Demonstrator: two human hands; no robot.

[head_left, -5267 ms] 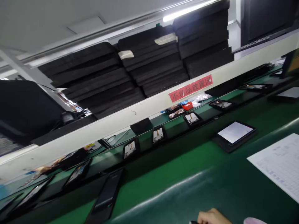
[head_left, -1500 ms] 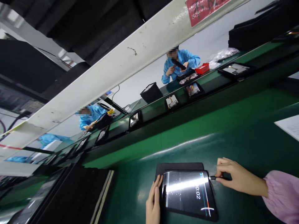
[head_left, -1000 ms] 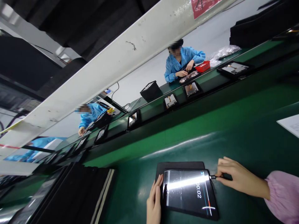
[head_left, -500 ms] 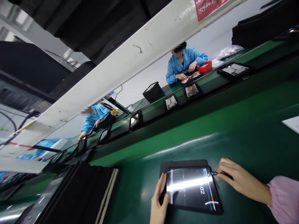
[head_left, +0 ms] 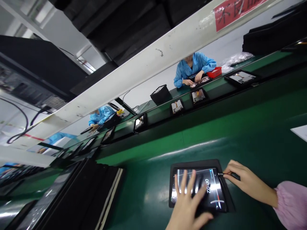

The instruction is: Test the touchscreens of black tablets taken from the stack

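A tablet [head_left: 213,191] with its screen lit lies on a black pad [head_left: 212,163] on the green bench. The screen reads "00:02" sideways, with a blue and a red line near its right end. My left hand [head_left: 188,201] is spread over the screen, fingers apart; whether it touches the glass I cannot tell. At the tablet's right edge my right hand [head_left: 244,179] pinches a cable plug [head_left: 221,174], whose metal tip meets the edge. How deep the tip sits is too small to see.
Black foam trays [head_left: 79,191] are stacked at my left. Beyond the bench runs a line [head_left: 153,129] carrying several opened tablets [head_left: 177,106]. Across it a person in blue [head_left: 194,68] works beside a red bin [head_left: 214,72]. A white beam [head_left: 134,72] crosses overhead.
My left hand has moved from the tablet's left edge to over its screen, fingers now spread. The tablet has shifted slightly on the pad. My right hand keeps its pinch on the plug.
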